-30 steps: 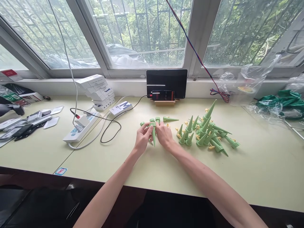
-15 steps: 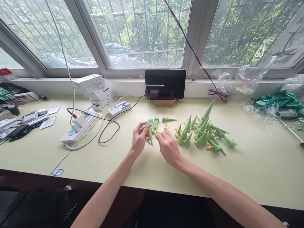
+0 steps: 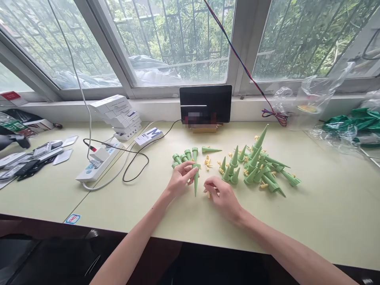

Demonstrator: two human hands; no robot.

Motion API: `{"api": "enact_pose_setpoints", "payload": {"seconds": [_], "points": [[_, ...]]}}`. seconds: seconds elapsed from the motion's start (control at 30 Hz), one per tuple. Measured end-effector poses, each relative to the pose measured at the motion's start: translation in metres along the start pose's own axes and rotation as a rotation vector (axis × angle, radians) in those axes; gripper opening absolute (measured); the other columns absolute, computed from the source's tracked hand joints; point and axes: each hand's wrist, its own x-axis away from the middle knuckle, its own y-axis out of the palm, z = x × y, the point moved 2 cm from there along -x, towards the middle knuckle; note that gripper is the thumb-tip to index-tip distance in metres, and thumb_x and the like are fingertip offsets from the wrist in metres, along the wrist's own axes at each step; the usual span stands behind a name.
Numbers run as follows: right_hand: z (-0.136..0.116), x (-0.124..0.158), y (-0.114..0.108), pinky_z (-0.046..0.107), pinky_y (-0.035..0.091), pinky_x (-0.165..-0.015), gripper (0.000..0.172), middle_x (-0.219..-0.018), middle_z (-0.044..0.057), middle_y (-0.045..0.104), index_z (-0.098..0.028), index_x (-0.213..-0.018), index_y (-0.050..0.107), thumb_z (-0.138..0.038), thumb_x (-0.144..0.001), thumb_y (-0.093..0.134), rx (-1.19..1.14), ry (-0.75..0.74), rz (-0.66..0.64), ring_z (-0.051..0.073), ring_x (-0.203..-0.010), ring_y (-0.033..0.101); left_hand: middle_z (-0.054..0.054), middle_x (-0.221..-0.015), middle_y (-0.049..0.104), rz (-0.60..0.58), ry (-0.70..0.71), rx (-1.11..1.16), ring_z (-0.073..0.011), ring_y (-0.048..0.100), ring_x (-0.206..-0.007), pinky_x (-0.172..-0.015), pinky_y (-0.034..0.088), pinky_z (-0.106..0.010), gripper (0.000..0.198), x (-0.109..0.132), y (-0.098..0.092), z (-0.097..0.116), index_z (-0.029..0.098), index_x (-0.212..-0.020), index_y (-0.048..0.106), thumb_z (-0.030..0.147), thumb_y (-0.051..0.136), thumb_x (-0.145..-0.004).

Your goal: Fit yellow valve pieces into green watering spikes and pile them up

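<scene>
My left hand (image 3: 180, 179) is closed around a green plant watering spike (image 3: 196, 183), holding its wide cap up and its tip down over the table. My right hand (image 3: 222, 194) is a short way to the right, its fingers pinched together. A small yellow valve (image 3: 208, 194) shows at the underside of those fingers, mostly hidden by them. Just behind the hands lie loose yellow valves (image 3: 207, 162). Several capped green spikes (image 3: 187, 153) are grouped behind my left hand, and one spike (image 3: 211, 149) lies on its side.
To the right is a pile of green spikes (image 3: 257, 168), some standing, with yellow pieces among them. A tablet (image 3: 206, 103) stands at the back. A power strip (image 3: 99, 162), a stack of white boxes (image 3: 115, 113) and black cable (image 3: 147, 156) occupy the left.
My left hand has moved right and nearer with the spike, uncovering more capped spikes behind it. My right hand has drawn toward me and right, and a yellow valve now shows beneath its fingers.
</scene>
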Motion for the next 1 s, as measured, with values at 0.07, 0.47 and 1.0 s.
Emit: {"api": "enact_pose_setpoints", "payload": {"seconds": [0.07,0.47,1.0], "points": [[0.0,-0.0012,-0.0003,0.026,0.049,-0.061,0.016,-0.08,0.002,0.058,-0.02,-0.088,0.055,-0.025,-0.098,0.044,-0.102,0.072,-0.019,0.014,-0.065,0.06,-0.002,-0.066,0.065,-0.011,-0.019,-0.007,-0.0069,0.046,-0.045,-0.042,0.037,-0.02,0.031,-0.0002,0.0014,0.0004,0.015,-0.098,0.062,0.042,0.067,-0.085],[0.0007,-0.0032,-0.0032,0.028,0.054,-0.048,0.027,-0.071,-0.002,0.055,-0.019,-0.091,0.056,-0.045,-0.094,0.052,-0.419,0.256,-0.041,0.013,-0.052,0.061,-0.005,-0.072,0.067,-0.087,-0.06,0.019,-0.0081,0.049,-0.047,-0.041,0.04,-0.021,0.031,-0.0014,0.0032,-0.0031,0.014,-0.102,0.062,0.041,0.065,-0.087],[0.0022,-0.0054,-0.0042,0.023,0.045,-0.04,0.024,-0.064,-0.003,0.057,-0.018,-0.093,0.061,-0.041,-0.087,0.065,-0.488,0.309,-0.008,0.01,-0.046,0.054,0.002,-0.061,0.057,-0.149,-0.073,0.032,-0.0089,0.05,-0.047,-0.042,0.041,-0.021,0.028,0.001,0.0059,0.0024,0.015,-0.101,0.063,0.038,0.067,-0.085]]}}
